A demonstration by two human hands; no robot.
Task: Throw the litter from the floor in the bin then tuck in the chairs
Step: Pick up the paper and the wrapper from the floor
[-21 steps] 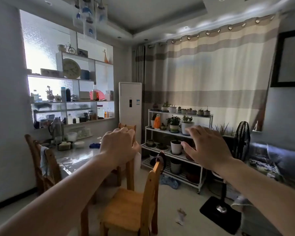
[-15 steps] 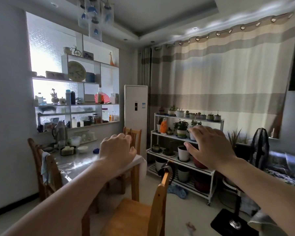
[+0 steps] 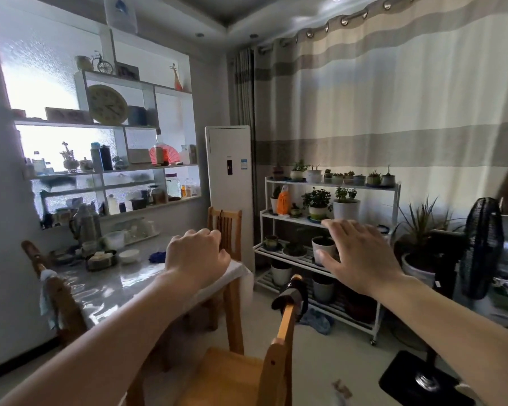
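Both my arms are stretched out in front of me. My left hand [image 3: 196, 257] hangs over the corner of the dining table [image 3: 112, 288] with its fingers curled and nothing in it. My right hand [image 3: 357, 259] is spread flat in the air, empty, above the back of a wooden chair [image 3: 279, 356] that stands pulled out from the table. A scrap of paper litter [image 3: 342, 388] lies on the floor at the bottom edge, right of that chair. Another wooden chair [image 3: 225, 227] stands at the table's far end, and a third [image 3: 56, 291] on its left side. No bin shows.
The table carries bowls, a kettle and a blue cloth. A white plant rack [image 3: 329, 250] with several pots stands ahead on the right, a standing fan [image 3: 481, 247] with a black base [image 3: 423, 379] beside it. A blue rag [image 3: 317, 320] lies under the rack. A tall white air conditioner [image 3: 229, 183] is in the corner.
My view has swung left and moved closer to the table. Both hands stay raised and empty; the litter has slid to the bottom edge of the view.
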